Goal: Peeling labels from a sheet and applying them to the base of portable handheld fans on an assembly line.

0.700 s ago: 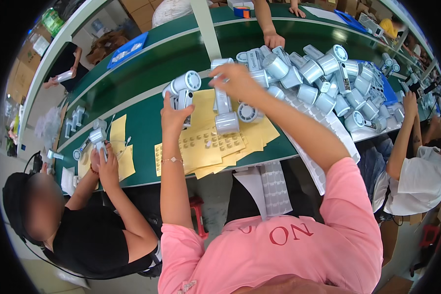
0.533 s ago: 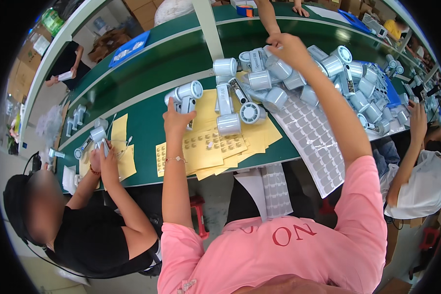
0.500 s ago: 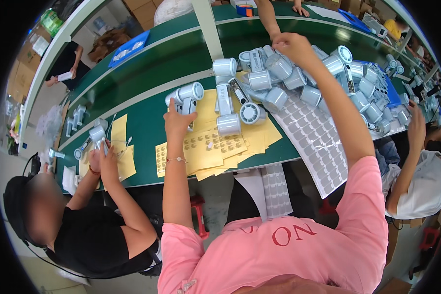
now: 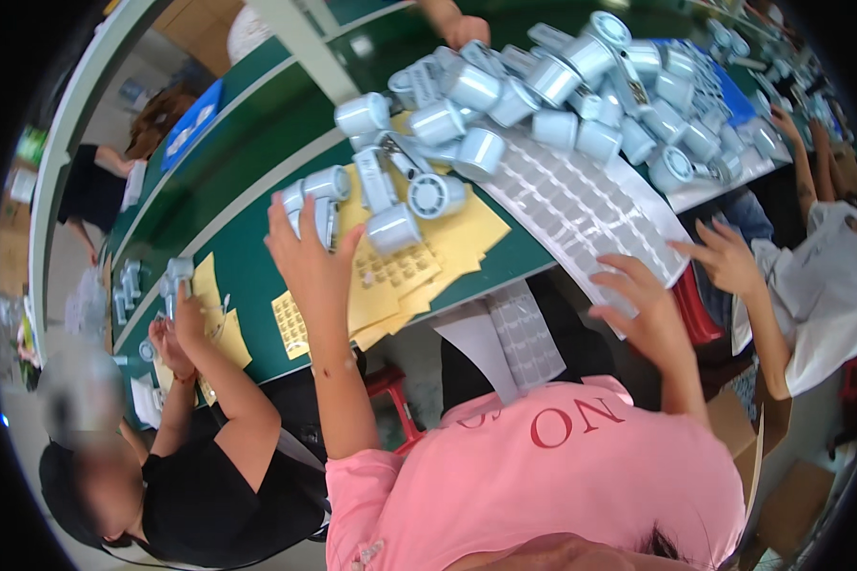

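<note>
My left hand [image 4: 307, 252] is open with fingers spread, right by a pair of pale blue handheld fans [image 4: 326, 181] on the green table. Its fingertips overlap the nearer fan; whether they touch it I cannot tell. My right hand [image 4: 646, 309] is also open, fingers apart and holding nothing, near the lower edge of a large grey-and-white sticker sheet [image 4: 581, 205]. Yellow sheets [image 4: 471, 233], some with small printed squares, lie beneath a few more fans, including one with a round grille [image 4: 436, 195].
A big pile of fans [image 4: 552, 81] covers the table's far right side, by a blue tray [image 4: 733, 95]. Another white sheet [image 4: 519, 338] hangs off the near edge. A co-worker in black [image 4: 219, 485] works at my left; another person's hand [image 4: 728, 257] is close to my right hand.
My right hand has come back from the far side of the pile toward me and is spread. My left hand's fingers have opened out beside the fans. The view has turned and shifted.
</note>
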Action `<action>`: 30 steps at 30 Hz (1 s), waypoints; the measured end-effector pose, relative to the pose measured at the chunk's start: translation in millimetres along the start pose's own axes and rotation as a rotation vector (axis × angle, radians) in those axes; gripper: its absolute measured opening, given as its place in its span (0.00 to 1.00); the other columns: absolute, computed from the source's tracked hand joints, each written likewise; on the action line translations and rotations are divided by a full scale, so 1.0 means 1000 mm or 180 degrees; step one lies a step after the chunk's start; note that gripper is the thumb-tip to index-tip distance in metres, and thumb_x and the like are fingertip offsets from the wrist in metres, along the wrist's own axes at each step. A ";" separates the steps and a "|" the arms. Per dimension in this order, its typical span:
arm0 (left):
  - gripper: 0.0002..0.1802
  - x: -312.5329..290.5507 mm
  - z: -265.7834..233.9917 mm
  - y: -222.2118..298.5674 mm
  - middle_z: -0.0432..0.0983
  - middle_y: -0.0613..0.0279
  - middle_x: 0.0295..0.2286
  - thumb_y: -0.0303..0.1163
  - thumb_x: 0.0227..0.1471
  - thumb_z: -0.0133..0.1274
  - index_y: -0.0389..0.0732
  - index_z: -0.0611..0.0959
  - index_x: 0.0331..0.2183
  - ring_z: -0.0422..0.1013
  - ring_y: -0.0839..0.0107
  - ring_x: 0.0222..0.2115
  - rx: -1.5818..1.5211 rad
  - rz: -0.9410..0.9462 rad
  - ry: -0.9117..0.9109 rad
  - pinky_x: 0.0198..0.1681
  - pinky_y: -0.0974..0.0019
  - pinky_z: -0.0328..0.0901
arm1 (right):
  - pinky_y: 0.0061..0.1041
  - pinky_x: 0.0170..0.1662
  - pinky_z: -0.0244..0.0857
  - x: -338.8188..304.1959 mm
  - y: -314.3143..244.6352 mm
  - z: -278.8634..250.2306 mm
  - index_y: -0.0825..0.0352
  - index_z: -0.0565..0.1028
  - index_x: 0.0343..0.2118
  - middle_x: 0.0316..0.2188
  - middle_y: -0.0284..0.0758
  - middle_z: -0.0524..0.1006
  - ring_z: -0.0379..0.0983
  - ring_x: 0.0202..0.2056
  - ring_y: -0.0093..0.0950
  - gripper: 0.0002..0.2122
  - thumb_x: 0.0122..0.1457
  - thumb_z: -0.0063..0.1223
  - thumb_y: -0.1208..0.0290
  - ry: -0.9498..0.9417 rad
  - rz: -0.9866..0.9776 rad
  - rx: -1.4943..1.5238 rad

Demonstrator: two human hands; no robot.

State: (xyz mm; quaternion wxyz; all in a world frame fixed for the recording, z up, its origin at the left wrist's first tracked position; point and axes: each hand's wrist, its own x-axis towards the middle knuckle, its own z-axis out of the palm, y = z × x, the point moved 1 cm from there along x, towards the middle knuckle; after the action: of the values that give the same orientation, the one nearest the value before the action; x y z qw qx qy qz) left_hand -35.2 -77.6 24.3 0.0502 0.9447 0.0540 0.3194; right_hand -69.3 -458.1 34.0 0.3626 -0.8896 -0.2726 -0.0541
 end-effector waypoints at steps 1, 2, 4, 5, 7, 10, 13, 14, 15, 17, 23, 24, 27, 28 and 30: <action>0.31 -0.010 -0.011 0.023 0.63 0.45 0.53 0.37 0.42 0.64 0.40 0.75 0.49 0.61 0.51 0.55 -0.0722 0.0302 0.0112 0.56 0.55 0.57 | 0.41 0.58 0.55 -0.017 0.005 0.005 0.63 0.73 0.48 0.56 0.41 0.65 0.59 0.58 0.40 0.28 0.37 0.67 0.71 -0.0128 -0.0180 -0.0599; 0.23 -0.026 -0.014 0.053 0.70 0.51 0.49 0.27 0.42 0.62 0.38 0.78 0.44 0.65 0.55 0.52 -0.1392 0.0384 -0.0197 0.54 0.58 0.60 | 0.42 0.60 0.53 -0.034 0.012 0.006 0.63 0.73 0.48 0.57 0.41 0.64 0.57 0.59 0.40 0.30 0.36 0.67 0.71 -0.0133 0.0022 -0.0817; 0.19 -0.051 -0.011 0.114 0.73 0.56 0.46 0.27 0.43 0.61 0.39 0.80 0.41 0.69 0.56 0.48 -0.2772 0.1051 -0.1058 0.50 0.57 0.65 | 0.45 0.63 0.48 -0.064 0.027 0.009 0.62 0.72 0.49 0.58 0.41 0.62 0.54 0.62 0.39 0.32 0.33 0.66 0.71 -0.0130 0.0300 -0.1307; 0.22 -0.057 -0.003 0.141 0.71 0.56 0.47 0.28 0.42 0.61 0.39 0.78 0.43 0.66 0.58 0.51 -0.2584 0.1827 -0.1174 0.54 0.56 0.62 | 0.46 0.63 0.49 -0.071 0.037 0.015 0.62 0.72 0.48 0.55 0.40 0.66 0.56 0.61 0.39 0.31 0.34 0.65 0.72 -0.0054 0.0200 -0.1456; 0.27 -0.067 0.011 0.182 0.67 0.60 0.51 0.31 0.41 0.61 0.40 0.75 0.47 0.63 0.58 0.54 -0.2432 0.2408 -0.1471 0.57 0.55 0.58 | 0.45 0.61 0.52 -0.076 0.059 0.011 0.62 0.74 0.47 0.53 0.39 0.68 0.59 0.59 0.39 0.29 0.35 0.63 0.73 0.0260 -0.0218 -0.1504; 0.32 -0.067 0.038 0.218 0.67 0.57 0.51 0.36 0.40 0.62 0.40 0.73 0.49 0.59 0.62 0.57 -0.2280 0.2875 -0.1603 0.60 0.52 0.53 | 0.42 0.58 0.57 -0.082 0.077 0.004 0.63 0.75 0.44 0.49 0.37 0.72 0.64 0.54 0.39 0.25 0.35 0.62 0.74 0.0506 -0.0563 -0.1420; 0.33 -0.072 0.049 0.237 0.67 0.60 0.51 0.36 0.39 0.62 0.41 0.73 0.49 0.61 0.63 0.55 -0.2192 0.3443 -0.1594 0.60 0.55 0.55 | 0.40 0.54 0.61 -0.085 0.087 -0.004 0.64 0.76 0.39 0.47 0.35 0.73 0.67 0.51 0.37 0.21 0.35 0.62 0.73 0.0470 -0.0654 -0.1197; 0.33 -0.074 0.050 0.242 0.67 0.62 0.51 0.36 0.38 0.62 0.42 0.72 0.49 0.62 0.64 0.54 -0.2160 0.3621 -0.1578 0.59 0.55 0.55 | 0.39 0.53 0.61 -0.086 0.090 -0.007 0.64 0.76 0.38 0.47 0.35 0.73 0.68 0.50 0.37 0.20 0.35 0.62 0.73 0.0355 -0.0589 -0.1149; 0.32 -0.074 0.052 0.246 0.69 0.63 0.50 0.37 0.39 0.61 0.43 0.73 0.49 0.65 0.64 0.51 -0.1944 0.3666 -0.1501 0.58 0.58 0.58 | 0.37 0.50 0.63 -0.086 0.093 -0.011 0.66 0.76 0.36 0.46 0.36 0.74 0.69 0.48 0.37 0.19 0.36 0.63 0.71 0.0332 -0.0659 -0.1265; 0.30 -0.072 0.053 0.250 0.70 0.64 0.49 0.37 0.39 0.60 0.43 0.73 0.48 0.67 0.65 0.49 -0.1717 0.3853 -0.1418 0.56 0.59 0.60 | 0.36 0.50 0.63 -0.086 0.103 -0.022 0.67 0.76 0.37 0.44 0.37 0.75 0.70 0.47 0.38 0.19 0.38 0.64 0.71 0.0619 -0.0652 -0.0623; 0.27 -0.065 0.053 0.252 0.71 0.67 0.47 0.38 0.40 0.60 0.46 0.75 0.46 0.69 0.67 0.48 -0.1685 0.3933 -0.1521 0.54 0.61 0.63 | 0.29 0.44 0.67 -0.055 0.158 -0.045 0.69 0.78 0.38 0.41 0.42 0.77 0.73 0.43 0.39 0.14 0.50 0.60 0.66 0.1854 0.1147 -0.0408; 0.27 -0.065 0.051 0.252 0.71 0.66 0.48 0.38 0.41 0.60 0.46 0.75 0.46 0.69 0.66 0.48 -0.1713 0.3907 -0.1613 0.54 0.61 0.63 | 0.30 0.43 0.67 -0.053 0.164 -0.044 0.68 0.78 0.37 0.40 0.42 0.77 0.73 0.42 0.38 0.14 0.50 0.60 0.65 0.1536 0.1503 -0.0165; 0.26 -0.057 0.046 0.257 0.70 0.64 0.49 0.35 0.43 0.59 0.46 0.75 0.47 0.68 0.65 0.48 -0.1762 0.3764 -0.1805 0.54 0.60 0.62 | 0.31 0.40 0.68 -0.052 0.169 -0.039 0.68 0.79 0.34 0.36 0.39 0.77 0.74 0.39 0.37 0.13 0.49 0.60 0.65 0.1412 0.1551 -0.0533; 0.26 -0.050 0.049 0.262 0.70 0.63 0.50 0.33 0.44 0.58 0.45 0.74 0.48 0.68 0.64 0.48 -0.1903 0.3646 -0.1764 0.55 0.59 0.62 | 0.32 0.39 0.68 -0.053 0.168 -0.038 0.68 0.79 0.33 0.34 0.38 0.77 0.74 0.38 0.37 0.12 0.49 0.60 0.65 0.1433 0.1470 -0.0827; 0.25 -0.037 0.057 0.279 0.69 0.60 0.51 0.28 0.45 0.55 0.43 0.74 0.48 0.68 0.62 0.49 -0.2279 0.3155 -0.1695 0.54 0.58 0.62 | 0.33 0.38 0.68 -0.054 0.165 -0.037 0.68 0.79 0.31 0.32 0.37 0.76 0.73 0.37 0.37 0.10 0.49 0.59 0.67 0.1641 0.1247 -0.0914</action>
State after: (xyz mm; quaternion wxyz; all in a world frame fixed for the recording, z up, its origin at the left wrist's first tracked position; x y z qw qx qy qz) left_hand -10.5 -361.5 -6.9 0.2197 0.8294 -0.5102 0.0587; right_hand -24.6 -603.7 -56.2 0.2941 -0.9240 0.0141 -0.2440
